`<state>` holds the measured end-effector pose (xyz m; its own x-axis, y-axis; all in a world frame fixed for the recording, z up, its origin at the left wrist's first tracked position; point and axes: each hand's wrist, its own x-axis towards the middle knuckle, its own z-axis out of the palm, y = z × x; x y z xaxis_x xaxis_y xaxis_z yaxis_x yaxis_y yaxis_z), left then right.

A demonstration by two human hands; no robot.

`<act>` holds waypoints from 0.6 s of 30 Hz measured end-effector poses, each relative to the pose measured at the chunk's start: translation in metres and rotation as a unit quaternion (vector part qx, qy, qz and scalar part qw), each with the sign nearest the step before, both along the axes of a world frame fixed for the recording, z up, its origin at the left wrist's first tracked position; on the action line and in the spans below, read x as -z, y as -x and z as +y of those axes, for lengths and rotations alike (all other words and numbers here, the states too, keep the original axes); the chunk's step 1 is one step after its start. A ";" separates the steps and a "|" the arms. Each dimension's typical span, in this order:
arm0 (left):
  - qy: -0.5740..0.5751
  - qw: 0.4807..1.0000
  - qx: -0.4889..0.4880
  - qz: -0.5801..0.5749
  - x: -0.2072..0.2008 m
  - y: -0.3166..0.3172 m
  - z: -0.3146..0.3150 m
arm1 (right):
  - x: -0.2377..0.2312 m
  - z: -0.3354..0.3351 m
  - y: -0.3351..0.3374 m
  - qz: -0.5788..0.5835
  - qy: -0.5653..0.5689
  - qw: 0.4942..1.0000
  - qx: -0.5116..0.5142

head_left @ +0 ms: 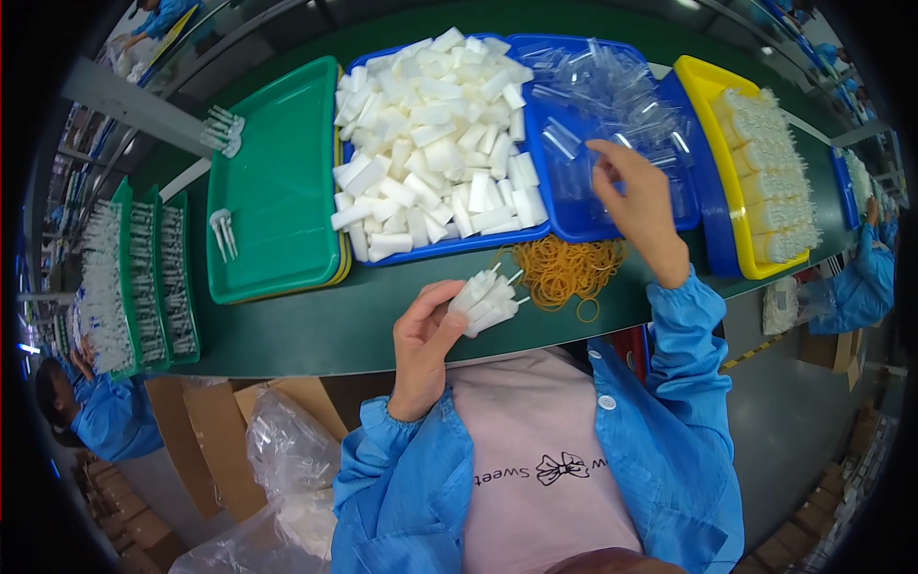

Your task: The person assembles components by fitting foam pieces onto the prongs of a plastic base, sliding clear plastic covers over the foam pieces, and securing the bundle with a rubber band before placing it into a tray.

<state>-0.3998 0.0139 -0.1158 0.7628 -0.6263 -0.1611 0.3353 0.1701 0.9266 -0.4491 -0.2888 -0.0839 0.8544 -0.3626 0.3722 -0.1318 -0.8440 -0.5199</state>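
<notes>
My left hand (426, 330) is closed around a bundle of white plastic pieces (486, 302) with thin stems sticking out, held above the near edge of the table. My right hand (633, 196) reaches over a blue tray (572, 228) of clear plastic tubes (598, 81). Its index finger and thumb are apart, and nothing shows between them; the other fingers are partly hidden. Between my hands, a loose heap of tan rubber bands (564, 271) lies on the table. Left of the tubes, a second blue tray (449, 251) is heaped with white, block-like pieces (430, 134).
A green tray (277, 182) at left bears a few white stemmed pieces (223, 232). Past it stand narrow green trays (158, 287) of similar parts. At right, a yellow tray (690, 86) holds bundled pieces (760, 177). Cardboard (220, 445) and plastic bags (292, 445) sit below the table. Co-workers sit at both sides.
</notes>
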 end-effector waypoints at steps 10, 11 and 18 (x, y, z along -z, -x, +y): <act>0.049 0.985 -0.022 -0.163 -0.014 -0.002 -0.009 | -0.050 0.092 0.034 -0.148 -0.457 0.854 -0.202; 0.049 0.985 -0.020 -0.164 -0.016 -0.002 -0.009 | -0.048 0.096 0.033 -0.150 -0.457 0.854 -0.200; 0.014 0.960 -0.080 -0.267 -0.021 0.000 -0.007 | -0.041 0.103 0.036 -0.093 -0.490 0.842 -0.208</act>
